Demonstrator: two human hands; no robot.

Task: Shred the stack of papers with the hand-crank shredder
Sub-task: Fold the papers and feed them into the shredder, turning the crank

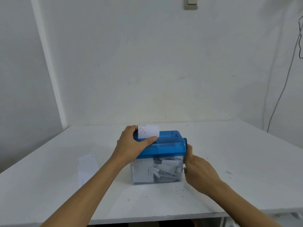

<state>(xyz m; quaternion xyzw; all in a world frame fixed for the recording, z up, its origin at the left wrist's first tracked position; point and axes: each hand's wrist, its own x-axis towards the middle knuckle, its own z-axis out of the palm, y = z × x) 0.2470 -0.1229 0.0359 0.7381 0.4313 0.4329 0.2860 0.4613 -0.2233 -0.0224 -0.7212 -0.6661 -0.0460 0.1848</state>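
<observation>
Under the grip of the left hand (131,143) the shredder top (165,145) gleams, glossy translucent blue plastic, and the sheet (149,131) behind that thumb is thin matt white paper. Just below the grip the bin (157,181) is smooth, cloudy clear plastic over crumpled paper shreds (162,169), while the crank (185,141) the right hand (198,169) holds shows darker glossy blue plastic. Left of the left-hand grip, the stack of papers (86,167) lies matt on the smooth, speckled white table (49,185).
</observation>
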